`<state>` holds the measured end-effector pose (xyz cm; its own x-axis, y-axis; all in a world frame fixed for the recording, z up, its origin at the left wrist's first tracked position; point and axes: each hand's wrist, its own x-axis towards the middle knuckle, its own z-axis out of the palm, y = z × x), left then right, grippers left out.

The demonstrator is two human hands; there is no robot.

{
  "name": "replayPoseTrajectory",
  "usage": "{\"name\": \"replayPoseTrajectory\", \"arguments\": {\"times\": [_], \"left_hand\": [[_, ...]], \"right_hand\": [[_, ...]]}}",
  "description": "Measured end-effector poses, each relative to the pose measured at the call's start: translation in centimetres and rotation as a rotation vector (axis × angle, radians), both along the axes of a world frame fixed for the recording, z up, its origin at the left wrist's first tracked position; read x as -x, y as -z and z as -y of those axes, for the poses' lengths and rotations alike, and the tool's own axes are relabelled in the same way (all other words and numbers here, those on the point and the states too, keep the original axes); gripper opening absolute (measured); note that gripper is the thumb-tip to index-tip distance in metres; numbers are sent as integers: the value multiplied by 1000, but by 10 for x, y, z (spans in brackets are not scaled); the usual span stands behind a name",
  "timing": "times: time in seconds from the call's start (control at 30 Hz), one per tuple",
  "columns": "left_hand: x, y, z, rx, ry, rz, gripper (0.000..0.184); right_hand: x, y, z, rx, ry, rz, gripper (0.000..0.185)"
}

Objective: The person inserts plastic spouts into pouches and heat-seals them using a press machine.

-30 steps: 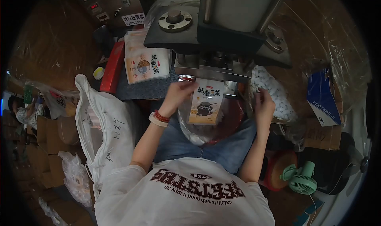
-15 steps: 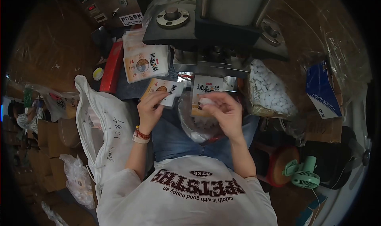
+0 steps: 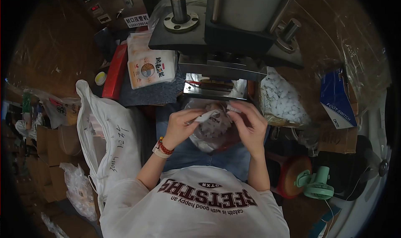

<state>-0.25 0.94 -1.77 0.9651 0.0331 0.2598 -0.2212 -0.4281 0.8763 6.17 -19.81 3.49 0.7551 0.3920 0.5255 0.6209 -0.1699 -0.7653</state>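
Two pinches hung over the clear bag [image 3: 199, 143] in your lap: your left hand [image 3: 179, 125] had thumb and fingers pressed together on a white pouch [image 3: 206, 115], while your right hand [image 3: 251, 127] nipped a small white piece [image 3: 233, 109] between its fingertips, near the pouch. Beyond your hands stood the metal press [image 3: 221, 66], between the stacked pouches [image 3: 150, 71] on its left and a heap of white pieces [image 3: 280, 96] on its right.
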Motion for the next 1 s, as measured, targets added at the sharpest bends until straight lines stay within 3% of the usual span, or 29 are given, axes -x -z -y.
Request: {"name": "replayPoseTrajectory", "arguments": {"times": [0.03,0.07,0.13,0.17,0.23,0.3,0.4,0.47,0.5,0.53,0.57,0.63,0.77,0.83,0.9,0.93,1.0], "left_hand": [[-1,3,2,-57,-21,78,31],[-2,4,4,-114,-45,156,32],[-3,-5,6,-211,-78,219,35],[-3,-12,6,-313,-113,286,38],[-3,-27,6,-438,-102,331,39],[-3,-31,5,-562,-83,379,41],[-5,-25,2,-370,-2,327,29],[-11,-5,1,-87,111,-29,15],[-15,9,7,-87,107,-27,15],[-21,23,18,212,47,-165,17],[-27,33,24,513,-13,-297,23],[-36,34,23,560,-38,-374,26],[-62,24,21,828,-37,-420,23],[-70,31,17,996,39,-457,24],[-74,42,18,938,-5,-516,23],[-72,37,18,881,-44,-543,23],[-74,47,16,846,-13,-435,27]], "right_hand": [[4,-1,3,-135,88,-165,22],[3,0,5,-130,92,-168,22],[-3,1,6,158,49,166,26],[-3,-1,6,156,45,166,26],[-1,-6,7,400,-68,266,25],[-2,-5,5,338,-102,271,26],[-7,-3,2,180,-150,176,29],[-9,0,-1,88,-167,78,31],[-9,2,-6,93,19,97,30],[-9,3,-9,96,206,117,30],[-10,-1,-4,94,202,124,30],[-13,-13,20,52,302,-115,23],[-43,1,54,17,563,-95,16],[-65,20,68,146,573,-29,20],[-99,67,80,523,599,292,30],[-101,72,81,554,533,37,40],[-106,76,81,457,480,-139,40]]}}
